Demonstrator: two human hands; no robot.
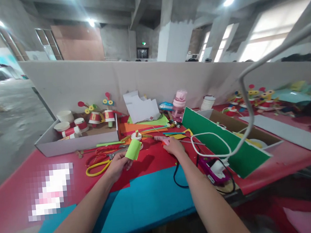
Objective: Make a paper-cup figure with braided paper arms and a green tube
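My left hand (118, 165) pinches a curved piece of lime-green paper (133, 150), held above the red sheet. My right hand (173, 146) is closed around a pink hot glue gun (160, 139) whose tip points left. Some of the gun is hidden by the fingers. Just behind the green paper stands a small white paper cup (135, 135), partly covered, with coiled gold strips sticking out on both sides. Yellow-handled scissors (95, 171) lie left of my left hand, beside a red-handled tool (92, 159).
A white box (78, 147) holds paper cups and two finished-looking figures (93, 116). Blue card (151, 196) covers the table's front. A purple power strip (213, 171) with cables sits by a green-sided box (223, 143). A white cable arches at right. Coloured papers (140, 127) lie behind.
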